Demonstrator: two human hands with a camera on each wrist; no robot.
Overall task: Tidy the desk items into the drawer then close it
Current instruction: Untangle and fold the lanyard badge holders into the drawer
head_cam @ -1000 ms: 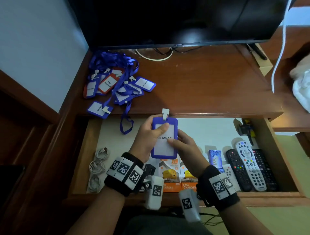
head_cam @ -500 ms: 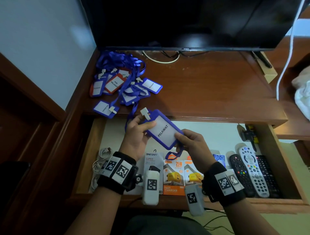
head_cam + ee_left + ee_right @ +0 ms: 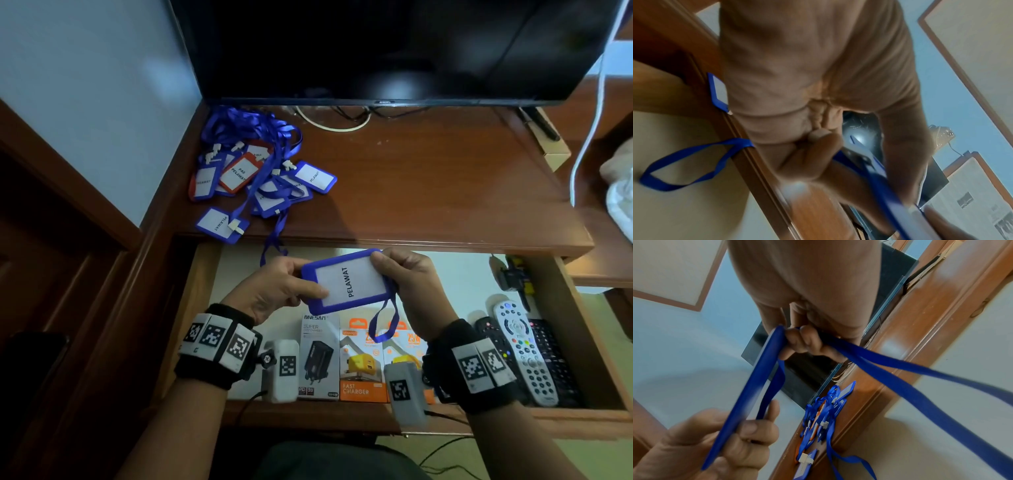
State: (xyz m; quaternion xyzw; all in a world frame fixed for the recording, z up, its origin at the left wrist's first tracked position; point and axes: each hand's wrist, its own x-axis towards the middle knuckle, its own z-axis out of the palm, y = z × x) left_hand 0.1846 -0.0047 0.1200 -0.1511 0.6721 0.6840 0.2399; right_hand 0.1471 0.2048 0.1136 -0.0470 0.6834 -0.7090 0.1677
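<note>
The left hand [image 3: 277, 291] pinches the left short edge of a blue badge holder [image 3: 349, 282], thumb on its face. The right hand [image 3: 409, 281] clamps the opposite end, fingers curled around the frame and the blue lanyard [image 3: 385, 322]. The holder is held level above the open drawer [image 3: 579, 329], lying sideways, its white insert printed "PELAWAT". The lanyard hangs in a loop below the right hand.

In the right wrist view the holder [image 3: 756, 381] appears edge-on between both hands, with the lanyard [image 3: 910, 386] running out from under the curled fingers [image 3: 803, 340].

Drawer contents below the hands: charger boxes [image 3: 359, 363] at the front centre, remote controls [image 3: 524, 353] at the right. Both wrists and their camera mounts cover part of these items.

On the bench [image 3: 428, 178], at the back left, lies a pile of badge holders [image 3: 253, 174], blue and one red-framed, with tangled lanyards. One strap hangs over the bench edge into the drawer. A dark monitor [image 3: 376, 48] stands behind.

Compared with half a second earlier, the holder has turned from a diagonal tilt to a horizontal position, and the right hand has shifted from its lower corner to its right end.
</note>
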